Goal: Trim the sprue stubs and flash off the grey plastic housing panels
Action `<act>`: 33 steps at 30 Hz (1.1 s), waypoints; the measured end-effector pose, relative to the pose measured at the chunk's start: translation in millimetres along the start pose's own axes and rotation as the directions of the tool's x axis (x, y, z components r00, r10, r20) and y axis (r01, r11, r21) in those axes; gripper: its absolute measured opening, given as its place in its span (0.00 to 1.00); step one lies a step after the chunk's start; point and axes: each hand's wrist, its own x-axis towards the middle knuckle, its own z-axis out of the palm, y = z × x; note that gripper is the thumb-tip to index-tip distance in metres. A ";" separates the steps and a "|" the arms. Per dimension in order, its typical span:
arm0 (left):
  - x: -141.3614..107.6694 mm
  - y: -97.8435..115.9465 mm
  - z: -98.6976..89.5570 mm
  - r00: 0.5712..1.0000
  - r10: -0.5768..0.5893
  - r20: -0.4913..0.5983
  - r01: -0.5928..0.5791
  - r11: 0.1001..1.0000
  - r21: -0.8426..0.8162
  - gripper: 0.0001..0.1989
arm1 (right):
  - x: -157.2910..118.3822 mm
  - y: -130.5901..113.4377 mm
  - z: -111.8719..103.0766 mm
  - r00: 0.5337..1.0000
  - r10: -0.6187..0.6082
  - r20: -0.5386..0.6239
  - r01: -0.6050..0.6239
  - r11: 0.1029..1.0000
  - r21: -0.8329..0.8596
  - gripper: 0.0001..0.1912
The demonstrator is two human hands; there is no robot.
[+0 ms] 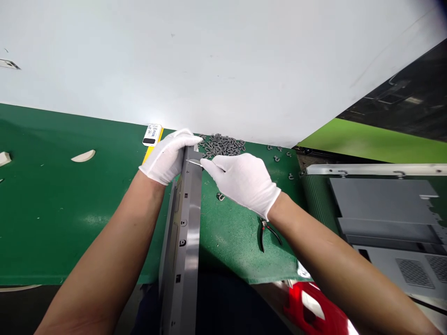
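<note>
My left hand (167, 157), in a white cotton glove, grips the top end of a long grey metal rail (185, 232) that stands tilted up from below the green mat's front edge. My right hand (240, 179), gloved too, pinches a thin metal pick (194, 163) whose tip reaches the rail's top end. Behind both hands lies a heap of small dark grey clips (221, 145). A single clip (220, 197) rests just below my right hand. Black-handled pliers (267, 235) lie on the green mat (70, 223) beneath my right wrist.
A yellow-and-white labelled item (152, 137) lies at the mat's far edge, against a large white panel (174, 60). Stray clips dot the mat's right side. Grey sheet-metal parts (384, 200) stand to the right, and a red object (310, 309) sits low at the front.
</note>
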 end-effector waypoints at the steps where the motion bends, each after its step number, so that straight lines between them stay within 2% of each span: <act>1: 0.0 0.1 0.2 1.000 0.008 -0.001 -0.008 1.000 0.006 0.14 | -0.3 0.0 0.2 1.000 -0.003 -0.002 0.003 1.000 0.002 0.30; 33: -2.0 1.4 1.8 0.999 0.035 -0.003 -0.035 0.999 0.036 0.13 | -0.3 0.9 -0.8 1.000 -0.026 0.014 0.026 1.000 -0.011 0.29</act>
